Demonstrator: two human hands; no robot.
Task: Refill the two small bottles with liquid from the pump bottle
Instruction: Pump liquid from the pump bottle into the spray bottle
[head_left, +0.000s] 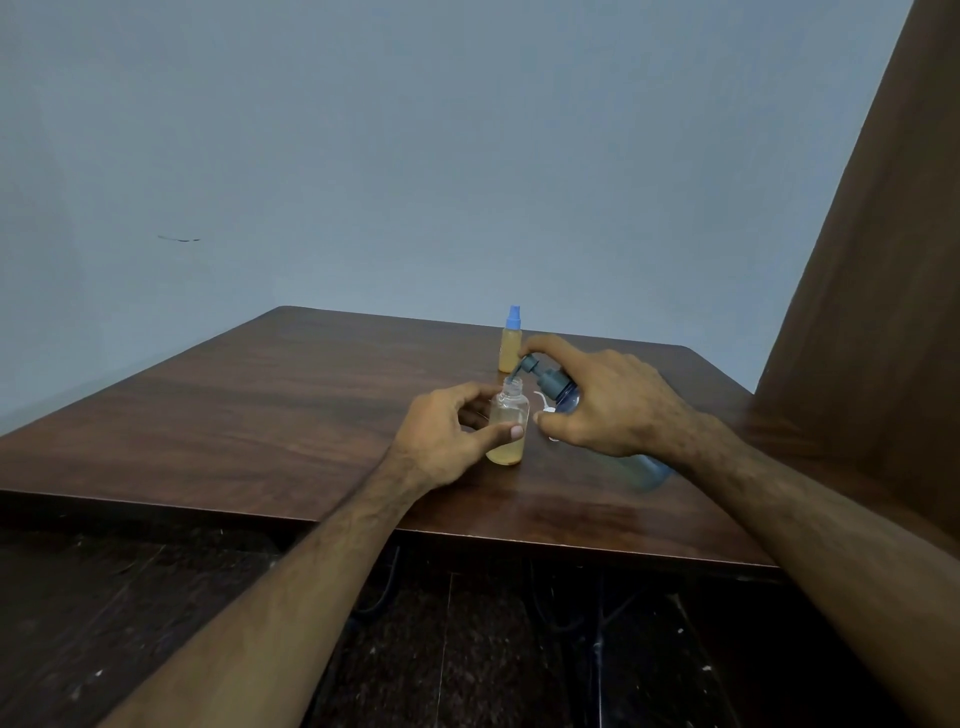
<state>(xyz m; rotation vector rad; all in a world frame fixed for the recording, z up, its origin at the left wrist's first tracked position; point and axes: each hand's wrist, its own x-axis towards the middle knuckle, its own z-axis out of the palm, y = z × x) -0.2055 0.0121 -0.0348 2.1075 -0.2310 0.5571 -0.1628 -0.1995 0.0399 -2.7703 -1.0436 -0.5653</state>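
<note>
The open small bottle (508, 427) is standing upright on the wooden table (260, 405), uncapped, with pale amber liquid filling only its lower part. The left hand (451, 435) is wrapping around this bottle from its left side, thumb across the front and fingers curling behind, so the hand is clamped on it. Just to the right of the open bottle, the right hand (608, 400) is gripping the blue pump bottle (563, 397), which is tilting over toward the open bottle, its base trailing back under the wrist. The right index finger is lying over the dark pump head (529, 365), and the spout is pointing down at the open bottle's mouth (whether liquid is actually running cannot be told). Beyond the open bottle, farther from the person, the second small bottle (511, 340) is standing upright with a blue spray cap on, holding amber liquid well up its body. Something small and white (543, 402) is lying on the table between the open bottle and the right hand, mostly hidden.
</note>
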